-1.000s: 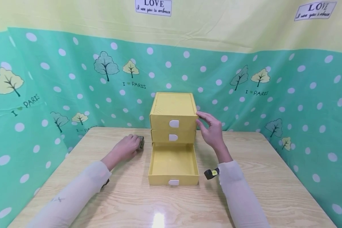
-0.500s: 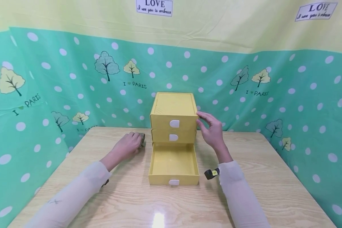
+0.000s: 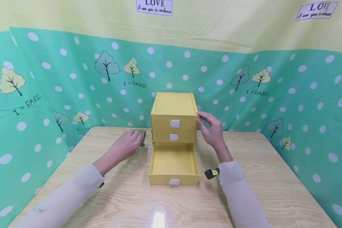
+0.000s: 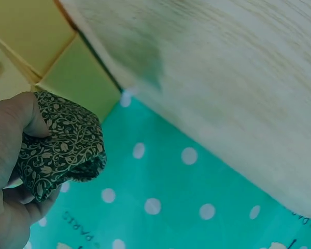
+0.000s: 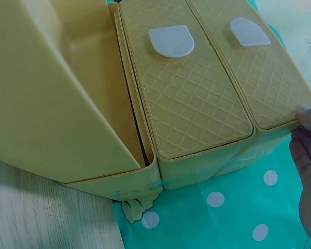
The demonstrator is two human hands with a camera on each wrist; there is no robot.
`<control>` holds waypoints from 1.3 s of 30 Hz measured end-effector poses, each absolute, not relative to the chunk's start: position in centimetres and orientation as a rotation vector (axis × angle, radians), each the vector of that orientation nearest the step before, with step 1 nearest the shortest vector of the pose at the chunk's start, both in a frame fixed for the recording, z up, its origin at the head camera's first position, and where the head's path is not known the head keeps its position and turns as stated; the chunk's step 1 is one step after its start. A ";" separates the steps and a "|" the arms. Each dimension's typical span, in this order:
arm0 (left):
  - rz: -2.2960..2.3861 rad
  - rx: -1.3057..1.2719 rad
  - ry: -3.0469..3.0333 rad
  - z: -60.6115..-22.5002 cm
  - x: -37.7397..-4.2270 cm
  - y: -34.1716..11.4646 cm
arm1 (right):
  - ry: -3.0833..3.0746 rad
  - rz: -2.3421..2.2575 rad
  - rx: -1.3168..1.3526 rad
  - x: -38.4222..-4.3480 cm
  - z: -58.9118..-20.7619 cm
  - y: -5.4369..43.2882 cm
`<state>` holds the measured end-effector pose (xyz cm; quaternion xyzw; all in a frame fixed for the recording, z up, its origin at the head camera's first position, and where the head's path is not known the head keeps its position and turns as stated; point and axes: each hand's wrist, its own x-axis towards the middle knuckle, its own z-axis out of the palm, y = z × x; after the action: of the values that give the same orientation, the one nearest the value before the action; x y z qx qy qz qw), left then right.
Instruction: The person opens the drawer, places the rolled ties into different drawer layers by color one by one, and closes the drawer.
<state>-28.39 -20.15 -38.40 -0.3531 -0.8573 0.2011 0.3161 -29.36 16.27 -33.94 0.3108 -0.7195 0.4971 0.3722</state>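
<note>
A dark cloth item (image 4: 67, 140) with a pale floral vine pattern is held by my left hand (image 3: 125, 146), left of a yellow drawer unit (image 3: 174, 104). In the left wrist view the thumb lies across the cloth and the fingers curl beneath it; its lower edge folds open in a dark gap. My right hand (image 3: 212, 131) holds the unit's upper right front corner, thumb on the front edge and fingers along the side. The bottom drawer (image 3: 172, 160) is pulled out with nothing in it. Above it, the top drawer (image 5: 282, 78) and middle drawer (image 5: 192, 98) are closed.
The unit stands on a wood-grain table (image 3: 273, 177), near its back edge. Behind and at both sides hangs a green and yellow curtain (image 3: 185, 66) with white dots and trees. A black strap piece (image 3: 212, 173) shows at the right wrist.
My left hand has shifted slightly up and away with the cloth item, and the left forearm has swung a little lower. My right hand and the drawers stay in place.
</note>
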 end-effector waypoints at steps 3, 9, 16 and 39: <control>0.503 -0.934 -2.244 -37.9 -27.6 -20.0 | -1.844 1.282 0.799 -29.4 -33.9 16.3; 0.454 -0.958 -2.183 -37.1 -26.1 -19.5 | -1.841 1.283 0.810 -29.3 -34.0 16.3; 0.434 -1.006 -2.120 -36.6 -24.7 -18.2 | -1.838 1.281 0.798 -29.2 -34.1 16.4; 0.460 -1.111 -2.073 -37.8 -23.6 -12.7 | -1.849 1.259 0.784 -29.2 -33.9 16.4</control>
<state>-23.63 -12.70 -37.83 -0.4316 -0.8057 0.1788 0.3641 -29.24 16.38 -33.91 0.3065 -0.7228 0.4923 0.3759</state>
